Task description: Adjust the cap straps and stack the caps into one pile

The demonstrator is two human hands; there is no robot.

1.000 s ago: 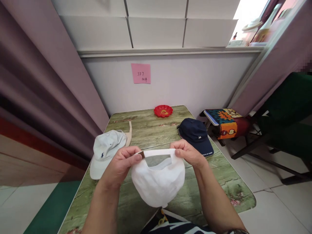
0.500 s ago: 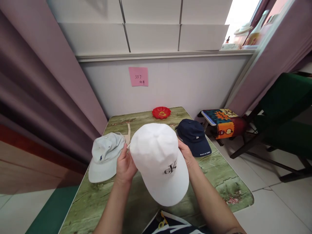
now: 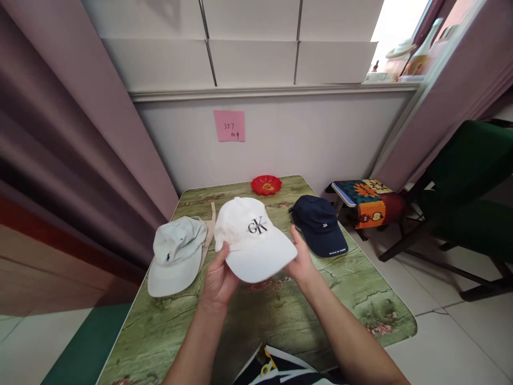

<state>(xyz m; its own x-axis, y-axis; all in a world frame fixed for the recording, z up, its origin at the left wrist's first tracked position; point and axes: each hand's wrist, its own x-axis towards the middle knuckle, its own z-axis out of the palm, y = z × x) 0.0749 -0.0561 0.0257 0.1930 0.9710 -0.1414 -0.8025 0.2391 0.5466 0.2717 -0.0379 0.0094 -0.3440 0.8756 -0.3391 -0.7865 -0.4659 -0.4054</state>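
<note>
A white baseball cap [image 3: 250, 243] with a black monogram on its front is held between my two hands, its brim toward me. My left hand [image 3: 219, 275] grips the left edge of the brim with the thumb on top. At the brim's right edge, my right hand [image 3: 300, 259] holds it, most of the fingers hidden underneath. On the table left of it lies a pale grey baseball cap [image 3: 176, 254] with a small dark emblem. To the right rests a navy baseball cap [image 3: 319, 225] with a small white logo.
The caps are on a green wood-patterned table [image 3: 160, 331]. A red scalloped dish [image 3: 266, 184] stands by its far edge, below a pink note [image 3: 230, 126] on the wall. Right of the table are a cloth-covered stool [image 3: 368, 200] and a dark green chair [image 3: 465, 176].
The white cap has tilted back and moved slightly away from me, so its front logo faces me more. Both hands have shifted onto the brim's sides.
</note>
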